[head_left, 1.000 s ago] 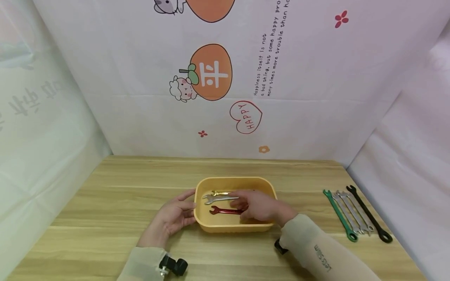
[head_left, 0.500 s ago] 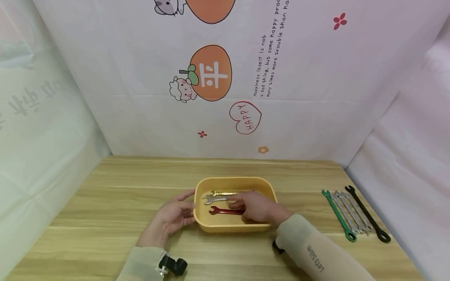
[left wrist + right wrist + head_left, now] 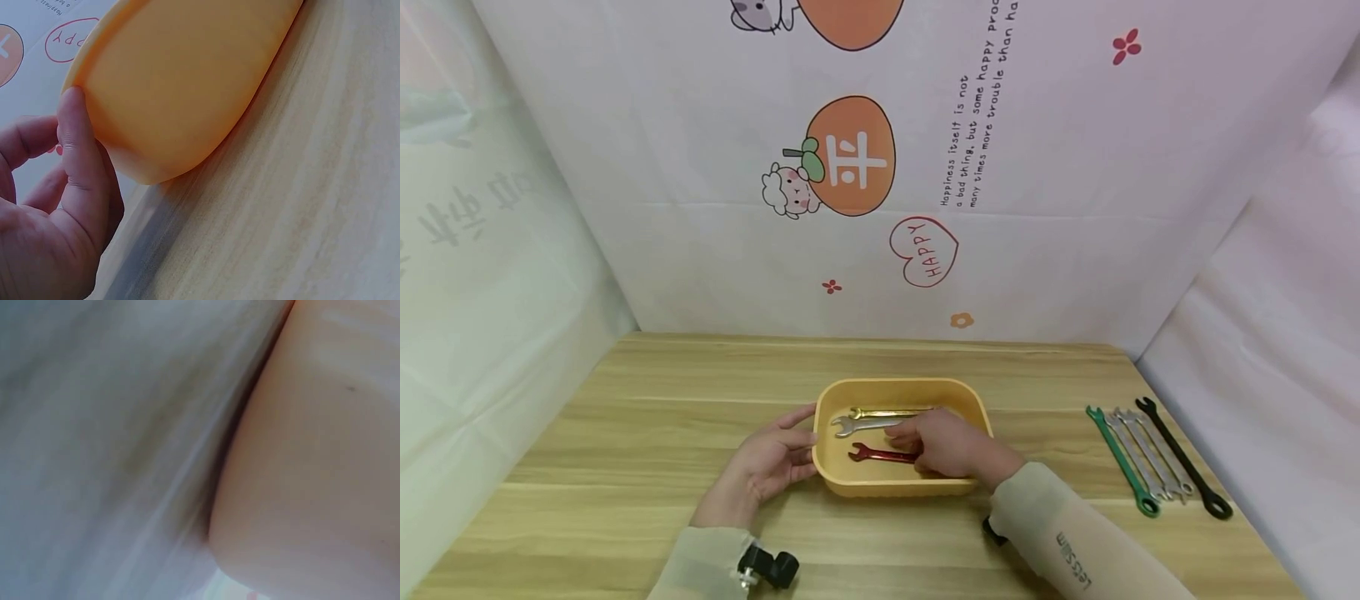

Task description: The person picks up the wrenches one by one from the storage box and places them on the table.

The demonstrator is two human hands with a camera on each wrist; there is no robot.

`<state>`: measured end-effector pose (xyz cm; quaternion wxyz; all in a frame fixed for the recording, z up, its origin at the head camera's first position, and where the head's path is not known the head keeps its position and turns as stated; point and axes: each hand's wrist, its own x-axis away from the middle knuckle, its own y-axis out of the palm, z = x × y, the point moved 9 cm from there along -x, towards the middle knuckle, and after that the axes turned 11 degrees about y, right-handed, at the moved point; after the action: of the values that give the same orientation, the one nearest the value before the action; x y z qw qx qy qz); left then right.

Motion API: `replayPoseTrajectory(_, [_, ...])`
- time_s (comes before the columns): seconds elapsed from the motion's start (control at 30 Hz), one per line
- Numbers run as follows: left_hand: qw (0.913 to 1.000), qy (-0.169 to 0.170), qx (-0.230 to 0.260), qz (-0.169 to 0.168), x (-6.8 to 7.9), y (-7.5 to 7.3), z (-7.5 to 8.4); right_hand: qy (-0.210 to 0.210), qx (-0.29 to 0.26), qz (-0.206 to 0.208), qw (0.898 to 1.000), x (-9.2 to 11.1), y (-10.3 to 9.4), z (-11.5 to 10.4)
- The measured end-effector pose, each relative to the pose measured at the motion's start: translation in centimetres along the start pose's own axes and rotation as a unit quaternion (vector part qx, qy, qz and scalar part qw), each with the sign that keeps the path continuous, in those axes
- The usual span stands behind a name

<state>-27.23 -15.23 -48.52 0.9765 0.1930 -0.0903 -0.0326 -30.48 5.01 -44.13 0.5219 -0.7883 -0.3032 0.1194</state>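
Observation:
A yellow plastic basin [image 3: 898,484] stands mid-table, holding a red wrench [image 3: 878,454], a silver wrench [image 3: 856,426] and a gold wrench [image 3: 887,412]. Inside its right half, my right hand [image 3: 951,444] pinches the red wrench near its right end, which the fingers hide. The index finger overlaps the silver wrench. At the left wall, my left hand [image 3: 777,458] rests its relaxed fingers against the outside; a fingertip meets the rim in the left wrist view. The right wrist view shows only the basin's outer side [image 3: 312,475], blurred, with no hand.
On the right of the wooden table [image 3: 685,375] lie a green wrench [image 3: 1123,461], several silver wrenches [image 3: 1150,454] and a black wrench [image 3: 1183,458], side by side. A printed white cloth [image 3: 1037,275] hangs behind, with more cloth at both sides.
My right hand has shifted slightly left within the basin over the last second, and the red wrench has tilted and slid a little. The left hand stays in place.

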Motion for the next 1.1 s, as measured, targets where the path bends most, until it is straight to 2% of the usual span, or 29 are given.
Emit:
replayPoseTrajectory(0.23, [1.0, -0.001, 0.001, -0.005, 0.0, 0.1, 0.1, -0.014, 0.03, 0.027, 0.999, 0.0, -0.4, -0.3])
replayPoseTrajectory(0.37, [1.0, -0.001, 0.003, -0.008, 0.1, 0.1, 0.2, -0.015, 0.029, 0.044, 0.999, -0.1, -0.6, -0.1])
replayPoseTrajectory(0.6, [0.9999, -0.002, 0.0, -0.013, 0.1, 0.2, 0.2, 0.011, -0.02, 0.049, 0.999, -0.2, -1.0, 0.7])
replayPoseTrajectory(0.73, [0.9999, -0.002, 0.001, -0.014, 0.1, 0.2, 0.2, 0.045, -0.087, 0.07, 0.993, -0.1, -2.1, 1.5])
replayPoseTrajectory(0.87, [0.9999, -0.001, -0.001, -0.01, 0.1, 0.1, 0.2, 0.101, -0.191, 0.081, 0.973, 0.3, -3.1, 2.8])
replayPoseTrajectory(0.93, [1.0, 0.0, -0.003, -0.008, 0.1, 0.1, 0.2, 0.117, -0.249, 0.084, 0.958, 0.5, -3.6, 3.4])
replayPoseTrajectory(1.03, [1.0, 0.0, -0.004, -0.006, 0.1, 0.1, 0.2, 0.132, -0.326, 0.093, 0.932, 0.9, -4.7, 4.3])
replayPoseTrajectory(1.1, [1.0, 0.0, -0.004, -0.005, 0.1, 0.1, 0.1, 0.131, -0.395, 0.088, 0.905, 1.0, -5.4, 5.1])
